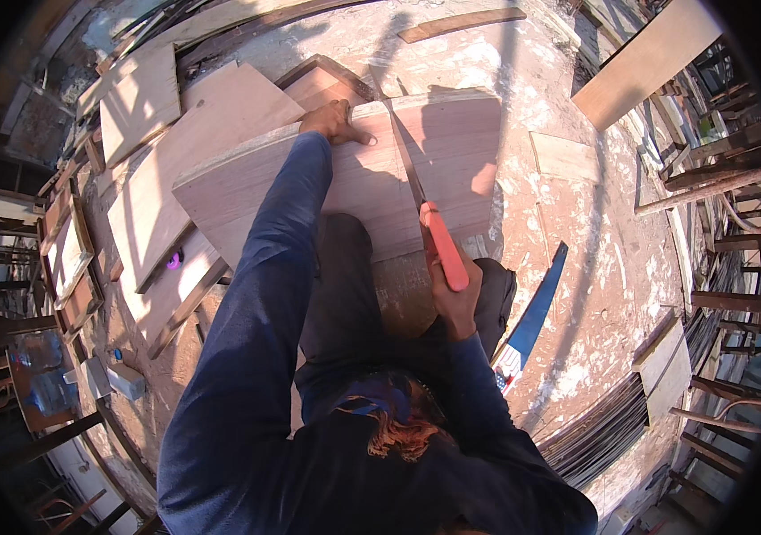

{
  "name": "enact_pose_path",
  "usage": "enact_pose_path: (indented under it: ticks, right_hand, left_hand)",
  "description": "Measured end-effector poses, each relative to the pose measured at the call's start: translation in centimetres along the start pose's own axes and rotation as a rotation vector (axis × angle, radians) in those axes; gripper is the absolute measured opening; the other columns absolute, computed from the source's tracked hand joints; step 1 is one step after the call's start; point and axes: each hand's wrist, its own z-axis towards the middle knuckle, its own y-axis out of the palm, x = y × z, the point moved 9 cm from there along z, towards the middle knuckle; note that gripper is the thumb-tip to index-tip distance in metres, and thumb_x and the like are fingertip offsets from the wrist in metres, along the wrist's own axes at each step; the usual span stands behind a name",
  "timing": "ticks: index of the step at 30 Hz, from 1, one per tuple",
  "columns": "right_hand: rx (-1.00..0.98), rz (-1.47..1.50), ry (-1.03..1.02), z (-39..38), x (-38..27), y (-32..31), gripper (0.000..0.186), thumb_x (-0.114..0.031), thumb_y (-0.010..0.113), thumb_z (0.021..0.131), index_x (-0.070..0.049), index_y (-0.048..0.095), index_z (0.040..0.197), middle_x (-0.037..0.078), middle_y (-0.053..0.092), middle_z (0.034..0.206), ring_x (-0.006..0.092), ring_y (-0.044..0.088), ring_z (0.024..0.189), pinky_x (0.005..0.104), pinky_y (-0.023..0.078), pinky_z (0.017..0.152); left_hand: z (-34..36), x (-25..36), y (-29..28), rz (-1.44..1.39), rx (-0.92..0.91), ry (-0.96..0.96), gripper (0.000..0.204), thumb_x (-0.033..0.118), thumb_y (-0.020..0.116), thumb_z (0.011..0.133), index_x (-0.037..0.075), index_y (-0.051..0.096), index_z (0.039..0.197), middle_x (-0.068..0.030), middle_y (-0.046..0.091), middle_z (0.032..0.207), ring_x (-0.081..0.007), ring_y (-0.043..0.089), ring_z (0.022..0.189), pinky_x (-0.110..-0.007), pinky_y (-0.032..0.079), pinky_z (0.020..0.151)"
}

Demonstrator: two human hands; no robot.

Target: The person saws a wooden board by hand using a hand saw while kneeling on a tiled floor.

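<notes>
A pinkish plywood board (434,169) lies across my knees, its far edge carrying a pale strip. My left hand (338,125) grips that far edge, fingers curled over it and thumb on the top face. My right hand (452,285) is closed on the red handle of a hand saw (407,160). The saw's blade crosses the board to the right of my left hand and reaches its far edge. A second saw with a blue blade (532,312) lies on the floor to my right.
Plywood sheets (193,143) and offcuts lie on the dusty floor (603,267) ahead and left. A long plank (644,62) is at upper right. Dark bundled rods (590,428) sit at lower right. Timber clutters both sides, with water jugs (50,392) at left.
</notes>
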Motion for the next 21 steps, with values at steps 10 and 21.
enact_pose_path:
  ticks: [10,21]
  right_hand:
    - [-0.035,-0.078,0.102,-7.2,-2.2,-2.5,0.046,0.001,0.057,0.082,0.004,0.062,0.128,0.019,0.072,0.109,0.022,0.072,0.1,0.0309,0.053,0.089]
    - [0.014,-0.008,0.001,3.8,0.7,3.8,0.045,-0.002,0.061,0.078,0.0,0.065,0.123,0.022,0.071,0.094,0.0327,0.071,0.079,0.0355,0.054,0.075]
  left_hand:
    - [0.3,-3.4,-0.1,-0.145,-0.067,-0.041,0.102,0.056,0.088,0.055,-0.003,0.056,0.131,-0.0223,0.062,0.131,-0.0345,0.058,0.124,-0.039,0.045,0.103]
    - [0.1,-2.6,-0.5,-0.109,-0.018,-0.039,0.098,0.063,0.087,0.053,0.001,0.061,0.123,-0.0174,0.067,0.123,-0.0348,0.061,0.12,-0.042,0.048,0.099]
